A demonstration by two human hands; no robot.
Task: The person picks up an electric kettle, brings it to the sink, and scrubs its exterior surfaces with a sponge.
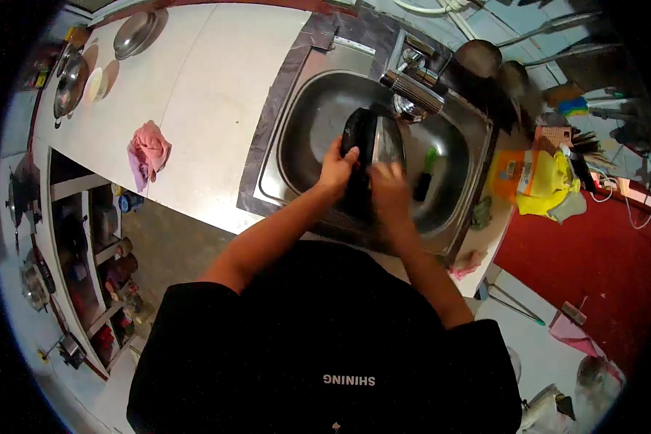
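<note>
A dark metal pan (pixel 359 134), black on one side and shiny silver on the other, is tipped on its edge in the steel sink (pixel 307 116). My left hand (pixel 338 168) grips its left side, the thumb on the black face. Closed against the silver side, my right hand (pixel 389 189) is smeared by motion, and anything inside it is hidden. To its right, a brush with green bristles and a black handle (pixel 425 177) lies in the basin. The chrome faucet (pixel 416 88) reaches over the sink just beyond the pan.
A crumpled pink cloth (pixel 150 150) and a metal lid (pixel 135 35) lie on the white counter (pixel 210 94) at left. A green scrubber (pixel 482 213) sits by the sink's right rim, near a yellow packet (pixel 553 184). Open shelves (pixel 87 246) stand lower left.
</note>
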